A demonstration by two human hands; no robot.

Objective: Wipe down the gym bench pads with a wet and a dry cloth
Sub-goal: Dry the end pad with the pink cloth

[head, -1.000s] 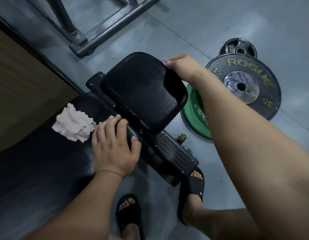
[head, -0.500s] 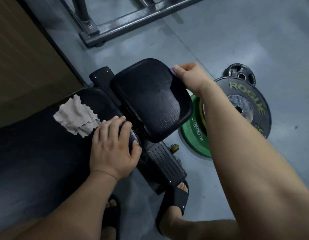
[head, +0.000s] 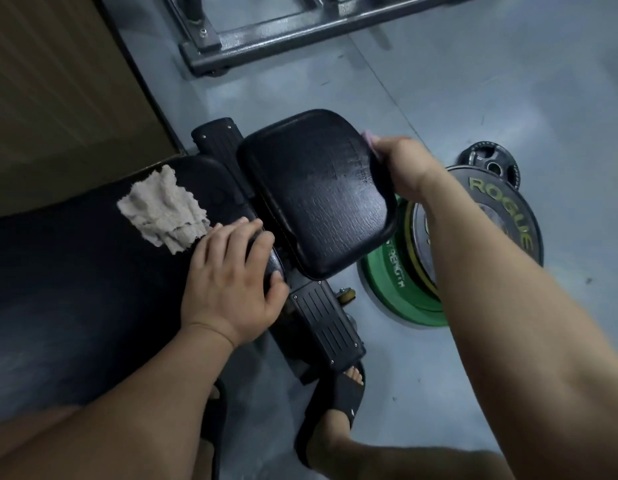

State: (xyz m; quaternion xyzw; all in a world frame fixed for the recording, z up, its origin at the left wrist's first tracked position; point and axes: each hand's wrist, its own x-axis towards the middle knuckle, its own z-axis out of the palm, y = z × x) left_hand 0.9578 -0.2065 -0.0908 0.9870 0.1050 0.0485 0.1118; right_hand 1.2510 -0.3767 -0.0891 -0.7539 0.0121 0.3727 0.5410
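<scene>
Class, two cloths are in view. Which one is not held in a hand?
The beige cloth, lying loose on the long bench pad; the pink cloth is gripped in the right hand.

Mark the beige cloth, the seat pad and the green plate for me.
beige cloth [head: 162,209]: head view, middle of the crumpled fabric.
seat pad [head: 314,192]: head view, centre of its top face.
green plate [head: 404,299]: head view, exposed green face below the lettering.

Single head-worn wide-angle view, looking steeply down from close above the seat pad [head: 318,192] and floor [head: 473,81].
</scene>
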